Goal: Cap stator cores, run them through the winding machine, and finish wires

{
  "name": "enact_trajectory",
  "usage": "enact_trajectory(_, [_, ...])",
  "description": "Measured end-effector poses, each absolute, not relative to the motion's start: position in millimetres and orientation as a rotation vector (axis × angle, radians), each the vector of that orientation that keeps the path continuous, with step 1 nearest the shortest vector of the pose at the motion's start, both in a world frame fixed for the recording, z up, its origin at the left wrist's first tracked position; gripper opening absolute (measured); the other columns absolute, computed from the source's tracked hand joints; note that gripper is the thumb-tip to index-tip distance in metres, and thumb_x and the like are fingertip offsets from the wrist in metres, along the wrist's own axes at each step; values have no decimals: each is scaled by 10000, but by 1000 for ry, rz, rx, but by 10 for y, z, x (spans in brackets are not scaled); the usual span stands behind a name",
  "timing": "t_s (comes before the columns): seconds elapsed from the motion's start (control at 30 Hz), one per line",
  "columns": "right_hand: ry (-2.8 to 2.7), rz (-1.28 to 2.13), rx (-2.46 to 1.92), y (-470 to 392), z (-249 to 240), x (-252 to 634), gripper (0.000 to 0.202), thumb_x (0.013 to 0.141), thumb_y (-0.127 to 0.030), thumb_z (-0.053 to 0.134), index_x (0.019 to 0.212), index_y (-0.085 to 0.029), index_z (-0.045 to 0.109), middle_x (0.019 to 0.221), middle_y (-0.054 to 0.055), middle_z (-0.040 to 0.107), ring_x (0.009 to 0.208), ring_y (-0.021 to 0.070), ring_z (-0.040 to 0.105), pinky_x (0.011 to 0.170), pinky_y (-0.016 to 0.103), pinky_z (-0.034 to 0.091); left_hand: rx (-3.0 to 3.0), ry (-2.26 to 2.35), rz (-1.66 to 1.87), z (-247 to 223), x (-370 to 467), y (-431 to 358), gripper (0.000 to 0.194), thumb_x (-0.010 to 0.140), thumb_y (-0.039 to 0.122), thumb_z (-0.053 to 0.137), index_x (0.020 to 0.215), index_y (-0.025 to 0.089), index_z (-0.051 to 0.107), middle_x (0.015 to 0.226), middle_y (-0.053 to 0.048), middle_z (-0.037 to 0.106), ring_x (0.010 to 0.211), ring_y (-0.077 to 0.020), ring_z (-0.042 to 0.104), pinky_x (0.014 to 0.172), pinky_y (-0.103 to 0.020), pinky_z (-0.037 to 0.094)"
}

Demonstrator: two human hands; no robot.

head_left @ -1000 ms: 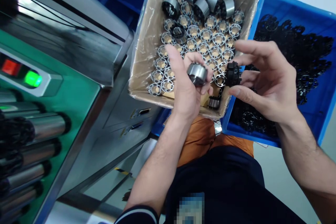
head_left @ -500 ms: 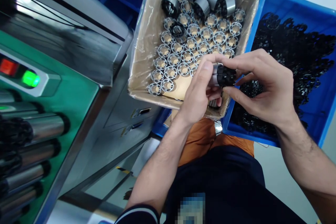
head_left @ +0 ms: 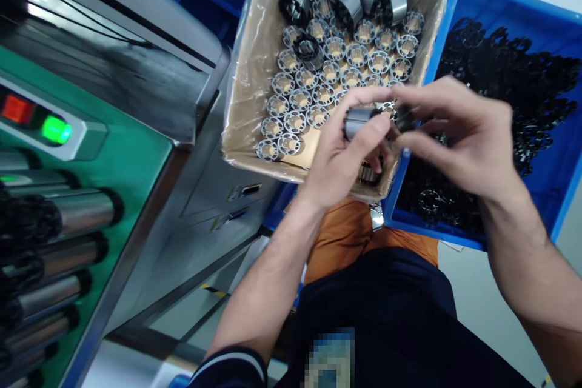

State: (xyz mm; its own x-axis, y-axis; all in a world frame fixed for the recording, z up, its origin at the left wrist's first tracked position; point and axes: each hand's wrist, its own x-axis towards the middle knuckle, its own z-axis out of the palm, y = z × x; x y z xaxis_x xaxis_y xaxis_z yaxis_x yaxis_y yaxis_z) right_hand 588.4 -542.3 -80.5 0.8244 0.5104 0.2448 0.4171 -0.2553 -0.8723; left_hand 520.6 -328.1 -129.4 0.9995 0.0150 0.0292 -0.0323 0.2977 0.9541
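My left hand [head_left: 343, 148] is wrapped around a silver motor stator core [head_left: 359, 123], which lies sideways across the fingers with black plastic on its left end. Close to the core's right end, my right hand [head_left: 459, 133] is curled in a pinch around a dark plastic end piece [head_left: 406, 118]. Motion smears that piece, and whether it touches the core cannot be told. Both hands are over the front right of a lined cardboard box [head_left: 248, 88]. Bare ring-shaped stator cores [head_left: 300, 99] stand upright in rows inside it.
Cores with black ends [head_left: 349, 7] lie on top at the box's back. Right of it, a blue bin [head_left: 557, 194] holds a heap of black plastic pieces [head_left: 513, 79]. At left, a green-topped machine [head_left: 131, 157] carries silver cylinders [head_left: 86, 212] and lit buttons [head_left: 57, 130].
The core has shifted left and turned within my left hand, whose thumb now lies across its right part. My right fingers have drawn slightly right, with the black piece blurred between them.
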Motion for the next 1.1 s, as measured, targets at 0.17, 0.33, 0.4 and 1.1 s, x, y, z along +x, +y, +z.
enact_trajectory(0.17, [-416,-76,-2366,-5954,-904,6359,314,1013,-304,888,1327,-310,866,1306,90,845,997,280,815,971,490,707,2090,-78,-183,-970,5089,-2792,339,1087,528,793,1288,262,731,1100,-42,728,989,-247,742,971,-427,638])
enact_trajectory(0.33, [-541,520,-2823,-6095,-1193,6490,343,1012,-301,903,1341,-225,840,1256,181,793,1103,359,786,1139,598,645,2436,11,-251,-834,5110,-2314,496,1059,677,743,1360,285,778,1366,-121,713,1361,-393,701,1311,-568,529])
enact_trajectory(0.4, [-580,595,-2812,-6060,-1337,6488,454,965,-377,975,1368,-251,807,1234,149,762,1062,346,771,1111,588,657,2499,99,-209,-886,5168,-2181,356,1019,574,769,1225,284,785,1232,-107,709,1265,-380,721,1311,-561,525])
enact_trajectory(1.1, [-313,300,-2479,-6016,-1101,6439,295,1088,-330,799,1371,-249,781,742,16,769,662,258,757,910,505,676,2085,133,-36,-616,4990,-2531,243,937,490,839,1126,343,798,1423,-69,763,1330,-378,732,1115,-631,675])
